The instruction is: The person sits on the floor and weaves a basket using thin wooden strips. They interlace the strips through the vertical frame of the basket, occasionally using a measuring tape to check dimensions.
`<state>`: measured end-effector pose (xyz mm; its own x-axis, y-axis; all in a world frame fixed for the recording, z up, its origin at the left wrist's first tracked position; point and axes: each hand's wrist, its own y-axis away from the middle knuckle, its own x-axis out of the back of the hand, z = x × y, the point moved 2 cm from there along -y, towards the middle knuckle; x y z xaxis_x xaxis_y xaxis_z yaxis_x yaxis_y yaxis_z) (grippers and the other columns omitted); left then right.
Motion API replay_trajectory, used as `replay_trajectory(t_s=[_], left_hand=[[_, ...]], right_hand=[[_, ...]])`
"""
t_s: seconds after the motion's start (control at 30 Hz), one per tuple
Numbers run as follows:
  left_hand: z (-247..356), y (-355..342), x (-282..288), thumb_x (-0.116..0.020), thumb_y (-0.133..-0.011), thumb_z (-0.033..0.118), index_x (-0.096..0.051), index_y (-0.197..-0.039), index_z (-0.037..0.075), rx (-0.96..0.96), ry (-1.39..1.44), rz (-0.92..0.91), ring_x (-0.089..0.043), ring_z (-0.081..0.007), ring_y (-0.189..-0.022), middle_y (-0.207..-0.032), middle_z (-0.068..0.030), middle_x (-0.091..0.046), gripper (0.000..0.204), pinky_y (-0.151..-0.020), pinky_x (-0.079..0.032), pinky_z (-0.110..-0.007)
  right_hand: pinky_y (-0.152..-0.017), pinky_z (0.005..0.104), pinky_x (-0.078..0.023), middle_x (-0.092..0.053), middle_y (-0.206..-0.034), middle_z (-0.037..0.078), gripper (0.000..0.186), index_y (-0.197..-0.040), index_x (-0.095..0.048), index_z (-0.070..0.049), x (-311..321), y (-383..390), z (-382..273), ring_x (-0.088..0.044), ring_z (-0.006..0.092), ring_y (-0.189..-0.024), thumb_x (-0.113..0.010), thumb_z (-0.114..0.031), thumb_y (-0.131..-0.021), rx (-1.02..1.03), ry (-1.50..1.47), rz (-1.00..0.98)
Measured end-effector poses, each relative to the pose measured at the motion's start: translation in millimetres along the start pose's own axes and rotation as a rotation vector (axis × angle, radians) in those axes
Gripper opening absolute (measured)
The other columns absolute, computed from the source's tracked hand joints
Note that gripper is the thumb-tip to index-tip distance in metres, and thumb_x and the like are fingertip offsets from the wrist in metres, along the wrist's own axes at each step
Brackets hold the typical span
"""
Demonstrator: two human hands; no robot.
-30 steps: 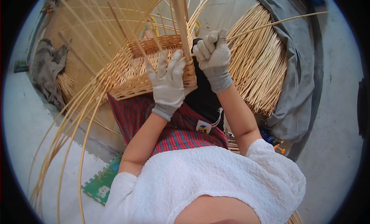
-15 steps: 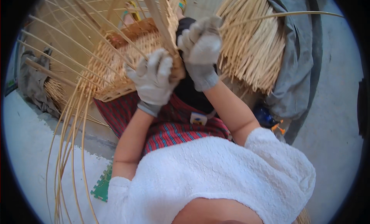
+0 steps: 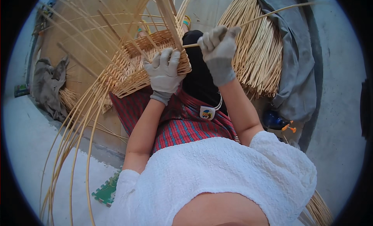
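Might kink or split the wicker strand (image 3: 191, 45), gripped in the curled fingers of the right hand (image 3: 219, 47), by tugging too sharply beside the wooden post (image 3: 167, 18). Might skew the wicker basket (image 3: 130, 86) by bracing too lightly with the left hand (image 3: 165, 72), shown with fingers hooked over the near wall. Might also snag the strand's free end on the rod bundle (image 3: 258, 51). As for the basket: rests partly over the red striped cloth (image 3: 182, 128); looks honey-tan, shallow and closely woven, with long loose rods (image 3: 101, 86) trailing leftward.
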<state>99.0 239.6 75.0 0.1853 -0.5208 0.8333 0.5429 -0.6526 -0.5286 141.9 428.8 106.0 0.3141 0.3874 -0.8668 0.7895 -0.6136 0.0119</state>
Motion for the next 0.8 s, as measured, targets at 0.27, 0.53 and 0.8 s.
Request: replay_trajectory(t_s=[0.27,0.53,0.8], left_hand=[[19,-7,9,-0.069,-0.089,0.036,-0.047,-0.132,0.008,0.346,0.566,0.125,-0.055,-0.0254,-0.120,-0.127,-0.0106,-0.056,0.056,-0.107,-0.042,-0.049],[-37,-3,22,-0.056,-0.104,0.012,-0.057,-0.129,0.007,0.532,1.630,0.355,-0.061,-0.0259,-0.123,-0.126,-0.0123,-0.065,0.025,-0.112,-0.045,-0.041],[-65,-50,58,-0.051,-0.103,0.004,-0.058,-0.116,0.006,0.604,1.261,-0.128,-0.071,-0.0185,-0.093,-0.108,-0.0092,-0.070,0.015,-0.068,-0.060,-0.031]], right_hand=[[-0.078,0.0323,-0.051,-0.068,-0.092,0.009,0.023,-0.109,-0.072,-0.008,-87,84,66,-0.066,0.0199,-0.091,-0.071,-0.012,-0.086,0.647,1.348,-0.471],[-0.092,0.0311,-0.051,-0.067,-0.108,0.009,0.038,-0.121,-0.061,0.000,-34,-29,17,-0.063,0.0185,-0.100,-0.067,-0.030,-0.098,-0.131,1.199,-0.382],[-0.087,0.0441,-0.054,-0.063,-0.118,0.026,0.053,-0.112,-0.063,-0.007,-40,-30,24,-0.065,0.0413,-0.105,-0.086,-0.038,-0.076,-0.095,1.999,-0.640]])
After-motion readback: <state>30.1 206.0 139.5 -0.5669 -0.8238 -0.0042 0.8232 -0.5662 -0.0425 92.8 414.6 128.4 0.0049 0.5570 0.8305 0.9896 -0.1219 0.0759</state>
